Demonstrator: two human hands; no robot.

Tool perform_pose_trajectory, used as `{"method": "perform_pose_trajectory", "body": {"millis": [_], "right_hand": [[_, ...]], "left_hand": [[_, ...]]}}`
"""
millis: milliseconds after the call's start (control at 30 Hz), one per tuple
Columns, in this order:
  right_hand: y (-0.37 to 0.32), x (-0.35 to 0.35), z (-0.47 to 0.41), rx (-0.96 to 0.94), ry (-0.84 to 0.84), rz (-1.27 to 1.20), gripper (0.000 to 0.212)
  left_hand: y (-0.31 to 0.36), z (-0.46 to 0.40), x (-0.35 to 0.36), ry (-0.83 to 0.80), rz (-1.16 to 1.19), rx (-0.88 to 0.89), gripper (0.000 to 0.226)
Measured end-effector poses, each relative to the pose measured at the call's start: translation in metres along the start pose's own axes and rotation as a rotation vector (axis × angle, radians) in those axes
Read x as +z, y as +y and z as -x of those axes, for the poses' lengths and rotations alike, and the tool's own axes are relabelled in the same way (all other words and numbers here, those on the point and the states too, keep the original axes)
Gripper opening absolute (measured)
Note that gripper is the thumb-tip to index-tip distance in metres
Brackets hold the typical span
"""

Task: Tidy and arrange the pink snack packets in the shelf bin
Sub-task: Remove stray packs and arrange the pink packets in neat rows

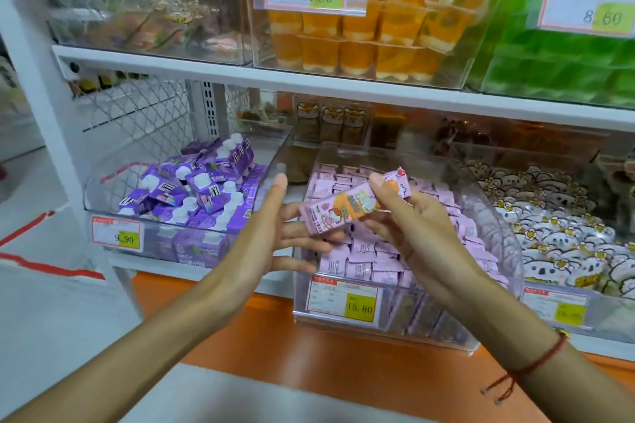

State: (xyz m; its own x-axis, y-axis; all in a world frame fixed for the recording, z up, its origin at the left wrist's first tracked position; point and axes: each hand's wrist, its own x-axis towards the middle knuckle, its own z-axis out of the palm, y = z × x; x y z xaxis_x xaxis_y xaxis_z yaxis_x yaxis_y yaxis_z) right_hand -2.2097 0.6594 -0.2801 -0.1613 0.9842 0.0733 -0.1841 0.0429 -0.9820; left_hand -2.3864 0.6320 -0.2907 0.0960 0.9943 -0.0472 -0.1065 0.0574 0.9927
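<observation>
Now, head view only. Right hand curled round a pink-and-orange carton, thumb on top, fingers underneath, held tilted just above the front of the bin. Left hand flat and relaxed, fingers straight, fingertips under or against the carton's low left end; actual contact hard to confirm. Nothing gripped on that side.

Pink packets heaped inside the clear bin, several lying skewed toward the front wall, above the price tag. Purple cartons in the neighbouring bin to the left, koala packs in the one to the right.

Judged step: dealing with the carton, which looks unlike the packets and probably belongs elsewhere. Best lifted clear before any sorting, kept level with the left fingers steadying the low end, so as not to drag packets over the front lip. Then flat-handed pressing and squaring of the skewed packets, working front to back, faces up, edges parallel to the bin wall. Risk: packets sliding out at the low front edge if swept too briskly.
</observation>
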Motion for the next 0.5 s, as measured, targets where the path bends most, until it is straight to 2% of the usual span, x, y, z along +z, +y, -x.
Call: {"method": "perform_pose_trajectory", "body": {"millis": [133,233,400,500], "right_hand": [[-0.005,0.003,0.003,-0.061,0.018,0.073,0.035],[-0.008,0.004,0.009,-0.181,0.054,0.198,0.032],[-0.012,0.014,0.023,-0.269,-0.018,0.264,0.039],[-0.015,0.018,0.026,-0.273,-0.133,0.247,0.041]], "left_hand": [[0.001,0.008,0.000,0.083,-0.230,0.227,0.041],[0.002,0.011,0.001,0.088,-0.372,0.385,0.046],[0.002,0.015,-0.005,0.036,-0.699,0.493,0.045],[0.005,0.019,-0.009,0.007,-0.722,0.576,0.047]]}}
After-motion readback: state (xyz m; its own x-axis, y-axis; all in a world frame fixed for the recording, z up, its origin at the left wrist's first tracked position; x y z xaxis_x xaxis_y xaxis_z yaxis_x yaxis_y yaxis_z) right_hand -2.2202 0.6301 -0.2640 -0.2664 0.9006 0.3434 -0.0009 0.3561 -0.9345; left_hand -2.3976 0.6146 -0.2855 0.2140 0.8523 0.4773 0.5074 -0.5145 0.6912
